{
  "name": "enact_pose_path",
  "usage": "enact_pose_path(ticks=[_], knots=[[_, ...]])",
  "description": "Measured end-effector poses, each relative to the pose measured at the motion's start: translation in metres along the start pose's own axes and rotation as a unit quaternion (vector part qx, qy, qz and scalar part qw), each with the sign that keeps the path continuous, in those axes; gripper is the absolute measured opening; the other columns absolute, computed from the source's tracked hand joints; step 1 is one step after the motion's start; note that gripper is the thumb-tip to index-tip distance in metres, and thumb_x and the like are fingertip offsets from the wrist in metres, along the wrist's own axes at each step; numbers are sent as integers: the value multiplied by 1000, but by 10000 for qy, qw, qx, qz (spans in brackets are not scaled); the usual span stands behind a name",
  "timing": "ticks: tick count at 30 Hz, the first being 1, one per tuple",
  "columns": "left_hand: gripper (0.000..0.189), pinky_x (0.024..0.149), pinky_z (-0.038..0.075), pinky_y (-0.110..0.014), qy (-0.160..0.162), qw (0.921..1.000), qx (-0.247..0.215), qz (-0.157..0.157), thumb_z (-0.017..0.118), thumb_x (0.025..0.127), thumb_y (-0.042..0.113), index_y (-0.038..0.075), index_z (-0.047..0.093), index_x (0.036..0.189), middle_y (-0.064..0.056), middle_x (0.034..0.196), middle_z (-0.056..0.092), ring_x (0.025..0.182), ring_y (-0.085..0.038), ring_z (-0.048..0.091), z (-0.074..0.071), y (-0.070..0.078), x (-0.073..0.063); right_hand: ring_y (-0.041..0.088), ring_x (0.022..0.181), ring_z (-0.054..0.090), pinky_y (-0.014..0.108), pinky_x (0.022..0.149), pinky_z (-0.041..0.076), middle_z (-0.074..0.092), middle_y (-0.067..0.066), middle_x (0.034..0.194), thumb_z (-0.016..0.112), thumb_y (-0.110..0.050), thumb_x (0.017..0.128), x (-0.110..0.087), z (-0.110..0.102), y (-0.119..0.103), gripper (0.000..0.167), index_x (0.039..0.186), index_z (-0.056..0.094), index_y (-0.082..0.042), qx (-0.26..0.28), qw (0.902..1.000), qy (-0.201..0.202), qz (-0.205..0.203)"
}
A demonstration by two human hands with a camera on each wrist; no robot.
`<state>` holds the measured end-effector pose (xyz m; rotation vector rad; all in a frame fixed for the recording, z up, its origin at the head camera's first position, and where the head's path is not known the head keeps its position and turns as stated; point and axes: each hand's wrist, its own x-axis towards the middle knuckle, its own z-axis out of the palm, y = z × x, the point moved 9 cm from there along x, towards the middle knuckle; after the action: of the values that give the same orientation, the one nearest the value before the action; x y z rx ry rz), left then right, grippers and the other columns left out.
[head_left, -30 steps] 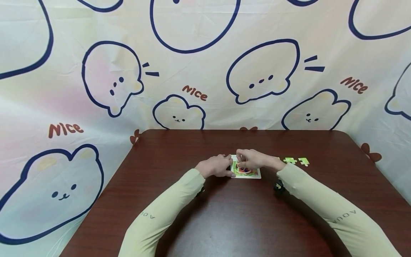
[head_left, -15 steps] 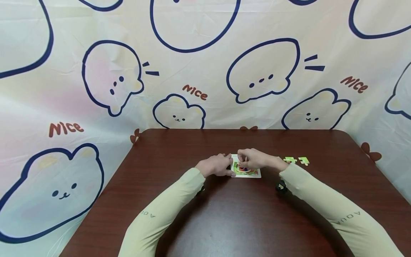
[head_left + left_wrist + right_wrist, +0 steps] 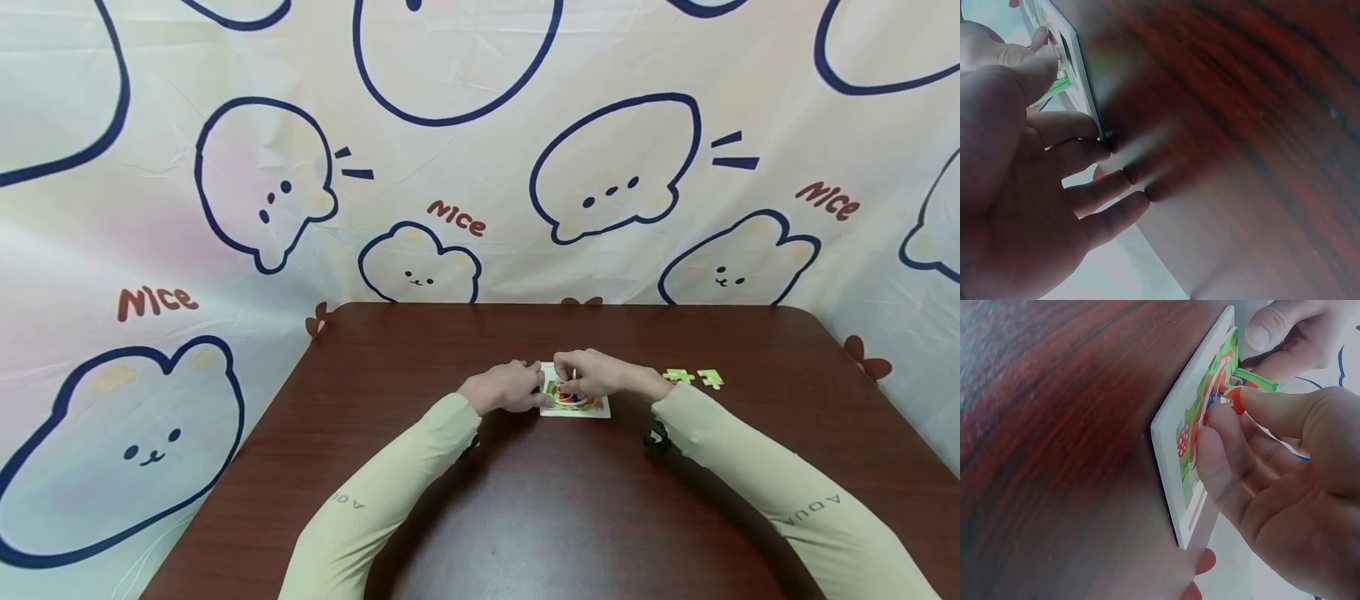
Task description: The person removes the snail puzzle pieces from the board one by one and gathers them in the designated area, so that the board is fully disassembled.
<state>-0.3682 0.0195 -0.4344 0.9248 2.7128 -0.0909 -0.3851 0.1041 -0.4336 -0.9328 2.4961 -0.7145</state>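
Right grip (image 3: 596, 372) edged slightly right; pinches puzzle piece (image 3: 1257, 380), tilted off board (image 3: 1169, 472); long axis unclear.

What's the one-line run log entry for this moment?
left hand: touching puzzle board at its left edge | right hand: pinching puzzle piece over board | loose pieces: two visible, on table, right of board
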Motion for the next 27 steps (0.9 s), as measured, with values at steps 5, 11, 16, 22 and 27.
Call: enact_pose_path(ticks=[5,11,16,22,27], knots=[[32,58,40,-24,104,9998,-163,-52,57,97,47,16,65,99,-5,108,63,69,-13,51,-3,3,0,10,55,53,25,51,45,54,2,82,60,-12,97,0,0,0,15,88,48,-14,-75,9999,59,-68],[31,55,37,-23,121,9996,-176,-174,59,96,45,15,65,98,-1,86,55,63,-10,46,-6,3,1,10,52,48,26,52,43,54,1,80,58,-12,98,0,-1,-3,15,87,48,-13,-168,9996,147,-190],[29,55,38,-25,93,9995,-177,-254,60,96,45,17,66,94,-1,86,55,63,-12,47,-5,2,3,9,52,47,25,53,42,54,0,79,58,-10,97,0,-1,-5,16,87,47,-13,-198,9992,205,-291],[27,54,38,-25,71,9993,-149,-327,61,95,44,18,66,90,-1,87,56,63,-12,47,-5,1,3,7,53,47,23,54,40,57,0,85,56,-9,97,0,1,-8,14,87,47,-13,-114,9991,187,-351],[31,57,39,-27,-24,9987,-193,-467,60,95,47,16,64,95,0,80,55,64,-13,48,-4,-1,4,8,51,43,25,53,40,54,1,83,54,-9,98,-1,3,-6,14,88,46,-12,45,9995,98,-310]])
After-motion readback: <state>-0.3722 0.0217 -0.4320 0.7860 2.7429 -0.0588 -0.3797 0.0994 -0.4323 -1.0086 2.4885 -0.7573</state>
